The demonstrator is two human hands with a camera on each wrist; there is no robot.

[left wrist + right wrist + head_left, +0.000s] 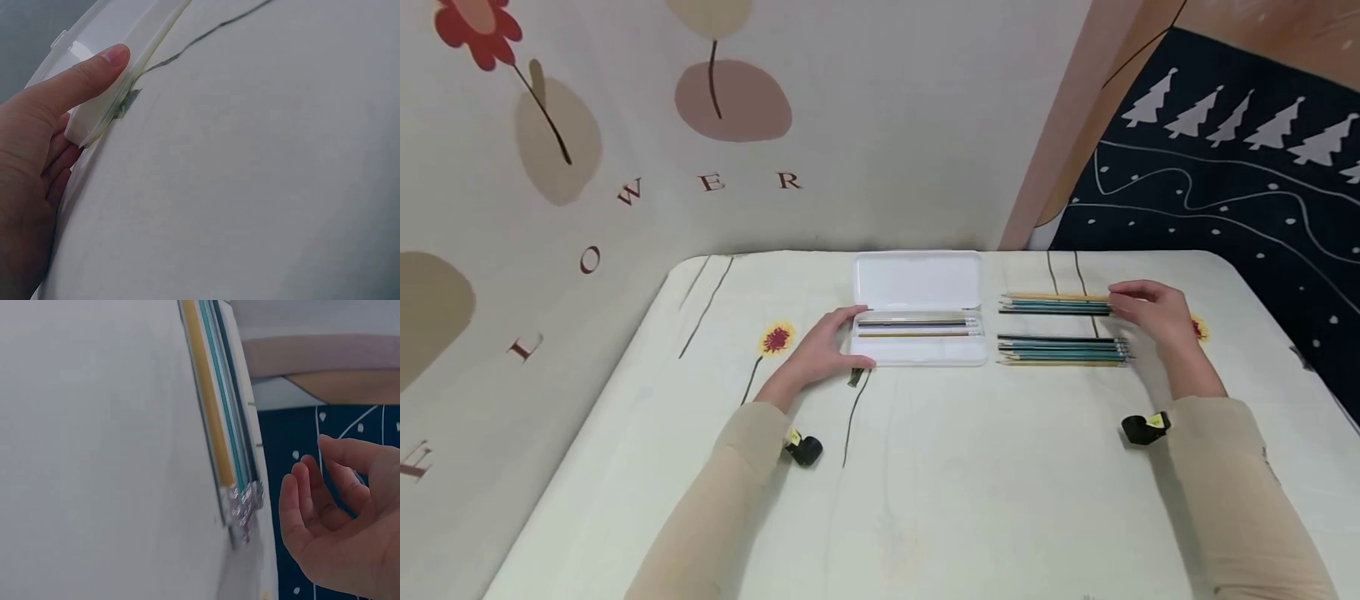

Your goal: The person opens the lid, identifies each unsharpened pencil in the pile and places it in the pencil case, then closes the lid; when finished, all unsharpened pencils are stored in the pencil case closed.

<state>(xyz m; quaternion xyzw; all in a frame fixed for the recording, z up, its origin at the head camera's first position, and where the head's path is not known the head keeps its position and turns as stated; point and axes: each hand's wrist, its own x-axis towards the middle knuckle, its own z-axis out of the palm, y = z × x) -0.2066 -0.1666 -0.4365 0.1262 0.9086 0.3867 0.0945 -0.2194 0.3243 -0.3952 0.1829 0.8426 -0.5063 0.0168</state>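
Note:
A white pencil case point(917, 353) lies with its lid raised at the back, a few pencils point(913, 335) inside. My left hand point(820, 348) grips its left end, with the thumb on the front rim and the fingers on the far side. On the right, one row of pencils point(1052, 305) lies behind another row point(1063, 351), in yellow, teal and black. Over the right ends of the back row is my right hand point(1157, 312), hiding them. In the right wrist view, its fingers point(300, 512) bend loosely with nothing visible between them; contact with the pencils cannot be told.
The table point(940, 483) has a pale cloth with printed flowers and stems. A light patterned curtain point(887, 150) hangs behind and to the left. Dark cloth with white trees point(1217, 183) is at the back right. Small black cameras point(1146, 429) sit at both wrists.

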